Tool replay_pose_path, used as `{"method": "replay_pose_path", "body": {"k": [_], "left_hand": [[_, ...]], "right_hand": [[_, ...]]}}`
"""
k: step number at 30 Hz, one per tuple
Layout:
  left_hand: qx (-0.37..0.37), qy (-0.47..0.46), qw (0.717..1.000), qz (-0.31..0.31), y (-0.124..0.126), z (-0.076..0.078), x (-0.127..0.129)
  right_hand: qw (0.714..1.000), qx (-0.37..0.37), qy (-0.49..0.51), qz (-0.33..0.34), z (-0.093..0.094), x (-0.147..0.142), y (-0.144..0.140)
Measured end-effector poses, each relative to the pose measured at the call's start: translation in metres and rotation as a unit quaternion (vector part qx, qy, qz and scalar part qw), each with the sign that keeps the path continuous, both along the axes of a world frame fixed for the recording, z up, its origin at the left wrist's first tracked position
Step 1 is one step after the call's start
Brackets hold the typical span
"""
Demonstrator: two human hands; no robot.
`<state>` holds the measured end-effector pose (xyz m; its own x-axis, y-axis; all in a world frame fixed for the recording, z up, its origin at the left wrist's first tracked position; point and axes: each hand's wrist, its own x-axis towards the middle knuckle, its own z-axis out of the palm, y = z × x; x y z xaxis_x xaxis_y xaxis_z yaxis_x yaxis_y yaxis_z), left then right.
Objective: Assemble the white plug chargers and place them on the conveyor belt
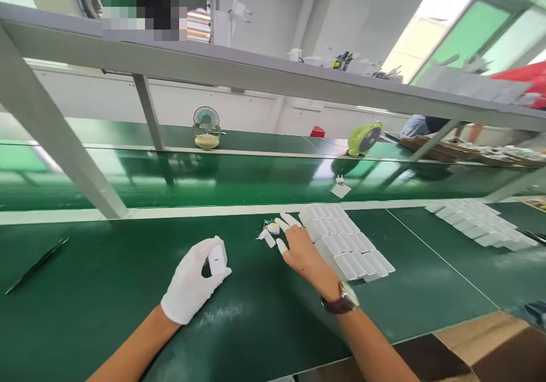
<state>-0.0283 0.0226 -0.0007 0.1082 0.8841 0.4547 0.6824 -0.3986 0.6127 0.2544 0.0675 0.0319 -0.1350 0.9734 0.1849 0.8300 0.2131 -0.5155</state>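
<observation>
My left hand (194, 282), in a white glove, grips a small white charger housing (217, 260) with a dark slot in its face. The thumb and fingers close around its sides. White finger covers sit on the fingertips of my right hand (294, 245), and a watch is on that wrist. Its fingers are stretched out and apart, just right of a small pile of white plastic pieces and circuit parts (268, 233). I see nothing held in it. Right beside this hand stand rows of white plastic housings (341, 237).
Black tweezers (37, 265) lie at the left. A green conveyor belt (264, 177) runs behind the bench, carrying a white plug piece (340, 187). Two small fans (207, 126) stand beyond it. More white housings (482, 223) sit at the right. A metal shelf (273, 78) crosses overhead.
</observation>
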Motion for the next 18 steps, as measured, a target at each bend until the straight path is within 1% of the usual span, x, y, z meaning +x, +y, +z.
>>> {"method": "replay_pose_path", "body": {"k": [2,3,5,8,11,12,14,18], "left_hand": [[0.004,-0.005,1.000,-0.004,0.000,0.000,0.002],[0.009,-0.008,1.000,-0.005,0.000,-0.001,0.003],[0.019,-0.011,1.000,-0.010,0.000,-0.004,0.004],[0.054,-0.014,0.998,-0.018,0.001,-0.008,0.005],[0.119,-0.018,0.993,-0.020,0.004,-0.010,0.004],[0.138,-0.015,0.990,-0.020,0.005,-0.010,0.004],[0.165,-0.002,0.986,-0.016,0.007,-0.009,0.003],[0.185,0.024,0.982,-0.014,0.008,-0.011,0.003]], "right_hand": [[0.997,0.035,0.017,0.062,0.011,-0.014,-0.011],[0.994,0.035,0.036,0.098,0.016,-0.023,-0.015],[0.985,0.010,0.074,0.156,0.021,-0.042,-0.020],[0.968,-0.030,0.117,0.221,0.020,-0.069,-0.020],[0.941,-0.051,0.173,0.286,0.012,-0.085,-0.015],[0.933,-0.061,0.193,0.296,0.009,-0.087,-0.013],[0.924,-0.084,0.229,0.295,0.002,-0.089,-0.010],[0.911,-0.131,0.277,0.276,-0.007,-0.089,-0.011]]}}
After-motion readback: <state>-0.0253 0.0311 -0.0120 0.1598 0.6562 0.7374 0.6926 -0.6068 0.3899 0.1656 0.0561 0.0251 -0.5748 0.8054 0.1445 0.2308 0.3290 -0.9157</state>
